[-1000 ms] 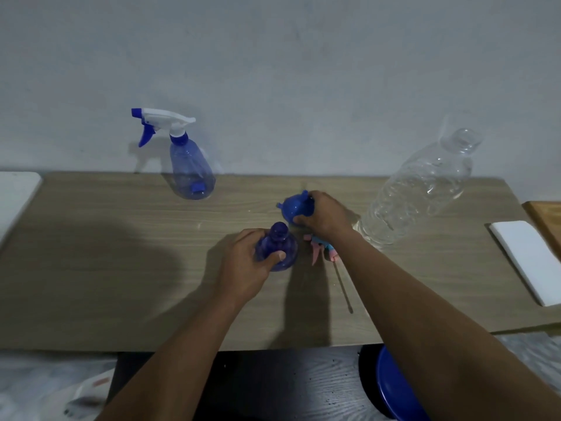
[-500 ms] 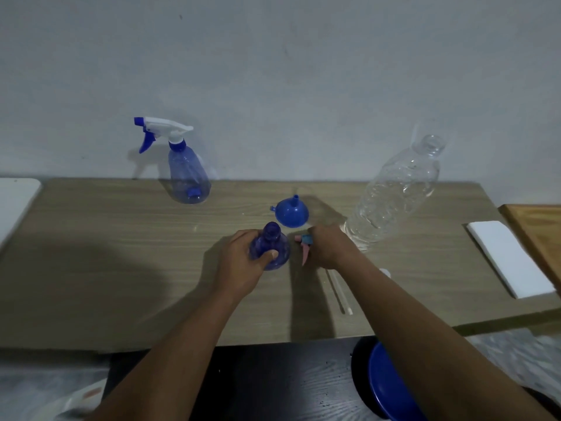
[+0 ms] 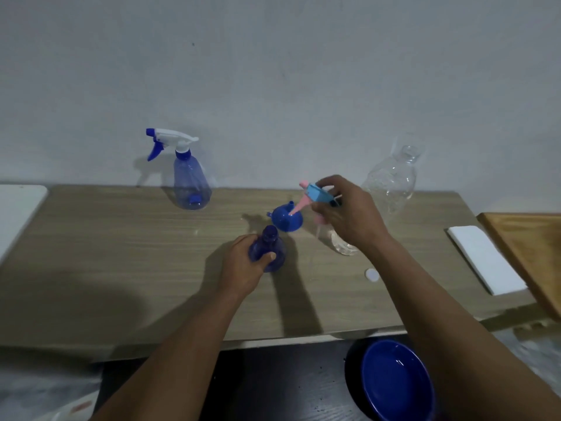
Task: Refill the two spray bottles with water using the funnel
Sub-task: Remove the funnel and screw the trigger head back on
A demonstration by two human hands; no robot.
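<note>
My left hand grips an open blue spray bottle standing on the wooden table. My right hand holds its light-blue and pink spray head in the air, above and right of that bottle. A blue funnel lies on the table just behind the bottle, under the spray head. A second blue spray bottle with a white and blue trigger stands at the back left. A large clear water bottle stands behind my right hand.
A small white cap lies on the table right of my right arm. A white pad and a wooden board sit at the right. A blue bowl is below the table's front edge. A white surface is at far left.
My right hand left the funnel, took the spray head from the table beside the bottle and lifted it up. The left hand stayed on the open bottle.
</note>
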